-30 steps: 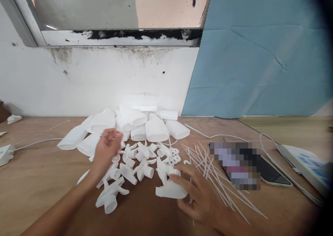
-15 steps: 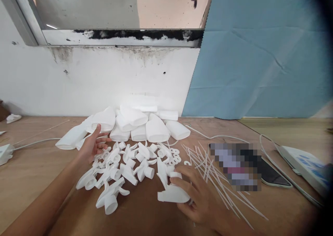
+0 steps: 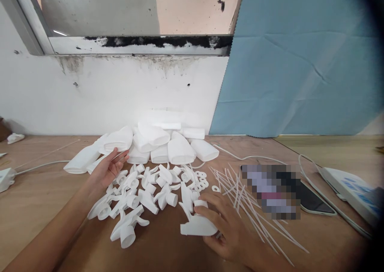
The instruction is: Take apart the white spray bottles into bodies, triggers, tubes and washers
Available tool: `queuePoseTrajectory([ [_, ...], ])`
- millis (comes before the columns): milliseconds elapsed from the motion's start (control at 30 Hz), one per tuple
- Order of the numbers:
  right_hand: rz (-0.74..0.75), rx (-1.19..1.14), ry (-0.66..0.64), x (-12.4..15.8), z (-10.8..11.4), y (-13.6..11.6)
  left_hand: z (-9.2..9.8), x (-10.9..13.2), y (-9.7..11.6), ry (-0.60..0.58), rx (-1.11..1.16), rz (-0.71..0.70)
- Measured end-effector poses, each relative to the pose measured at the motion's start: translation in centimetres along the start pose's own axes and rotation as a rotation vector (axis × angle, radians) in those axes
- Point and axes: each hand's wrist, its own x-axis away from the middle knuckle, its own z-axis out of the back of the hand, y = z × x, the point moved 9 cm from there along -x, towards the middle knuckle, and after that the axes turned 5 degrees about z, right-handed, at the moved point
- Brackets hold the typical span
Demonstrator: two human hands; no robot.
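Observation:
My right hand is closed around a white trigger spray head, its nozzle end pointing left. My left hand is open, palm turned inward, its fingers stretched toward a white plastic bottle at the left of a bottle pile. Whether the fingertips touch that bottle, I cannot tell. Below and right of the left hand lies a spread of loose white spray heads. Another spray head lies just beyond the one in my right hand.
Thin white tubes lie scattered right of my right hand, with small white rings nearby. Farther right are a phone with a pixelated area, a white cable and a white device. A wall stands behind the bottles.
My left hand has shifted slightly up toward the bottle, and its fingers have drawn closer together. My right hand keeps the spray head in nearly the same place.

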Motion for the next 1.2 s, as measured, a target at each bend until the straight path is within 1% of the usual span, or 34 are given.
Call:
queuePoseTrajectory([
  [100, -0.002, 0.006, 0.016, -0.1, 0.2, 0.0, -0.1, 0.3, 0.2, 0.018, 0.029, -0.045],
  [200, 0.0, 0.008, 0.029, -0.1, 0.4, 0.0, -1.1, 1.4, 0.2, 0.005, 0.071, -0.055],
  [300, 0.002, 0.007, 0.025, 0.0, 0.3, 0.0, -1.9, 2.4, -0.1, 0.014, 0.088, 0.004],
  [400, 0.001, -0.001, 0.018, 0.2, 0.2, 0.0, -2.0, 2.7, -0.6, 0.066, 0.052, 0.063],
  [500, -0.025, -0.052, 0.018, 0.6, 0.3, 0.4, -1.9, 2.9, -0.6, 0.117, 0.023, 0.023],
  [567, -0.104, -0.143, 0.053, 1.0, 0.6, 1.3, -2.1, 3.3, -0.4, 0.141, 0.03, -0.045],
  [600, -0.178, -0.214, 0.091, 1.3, 1.0, 2.2, -2.4, 3.6, -0.2, 0.14, 0.033, -0.09],
  [667, -0.398, -0.413, 0.215, 2.0, 1.8, 4.9, -3.4, 4.4, 0.2, 0.099, 0.024, -0.196],
  [700, -0.52, -0.542, 0.31, 2.5, 2.2, 6.5, -4.0, 4.9, 0.2, 0.062, 0.012, -0.23],
  [733, -0.642, -0.683, 0.413, 3.2, 2.5, 8.2, -4.7, 5.2, 0.0, 0.019, -0.004, -0.233],
  [767, -0.741, -0.829, 0.54, 3.8, 2.9, 9.9, -5.4, 5.5, -0.6, -0.025, -0.023, -0.199],
  [800, -0.804, -0.982, 0.65, 4.3, 3.1, 11.3, -6.0, 5.7, -1.4, -0.059, -0.042, -0.144],
  [867, -0.893, -1.193, 0.796, 5.3, 3.6, 14.0, -6.7, 6.0, -2.6, -0.097, -0.076, -0.061],
  [900, -0.924, -1.237, 0.856, 5.9, 4.0, 15.2, -6.9, 6.2, -2.8, -0.104, -0.092, -0.061],
  [967, -0.968, -1.23, 0.934, 7.5, 5.2, 17.3, -6.9, 6.3, -2.5, -0.104, -0.126, -0.118],
  [1000, -0.968, -1.196, 0.94, 8.1, 5.8, 18.0, -6.9, 6.4, -2.2, -0.106, -0.146, -0.15],
  [1067, -0.942, -1.096, 0.887, 8.7, 6.9, 18.7, -6.9, 6.2, -1.8, -0.113, -0.199, -0.175],
  [1200, -0.813, -0.854, 0.653, 7.9, 8.1, 18.4, -6.5, 5.8, -1.5, -0.104, -0.255, -0.176],
])
